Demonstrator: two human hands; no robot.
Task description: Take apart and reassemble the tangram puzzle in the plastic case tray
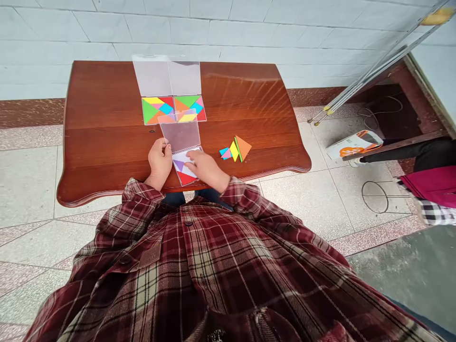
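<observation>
Under the right hand (206, 168), the case tray (182, 156) with purple piece (179, 165) and red piece (185, 178); fingers parted, tips by the purple one, contact unclear. Left hand (159, 159) curled at tray's left edge near the clear lid (183, 135), pinching or just steadying, can't tell. Step looks like fitting pieces into tray; next move probably calls for squaring purple against its neighbours. Right of right hand, loose on surface (117, 142): orange triangle (244, 146), yellow piece (234, 151), small blue and pink pieces (226, 154), green piece (238, 148) showing only a strip. Beyond both hands, two filled cases (153, 80), lids raised. Tray's right part hidden by right hand
</observation>
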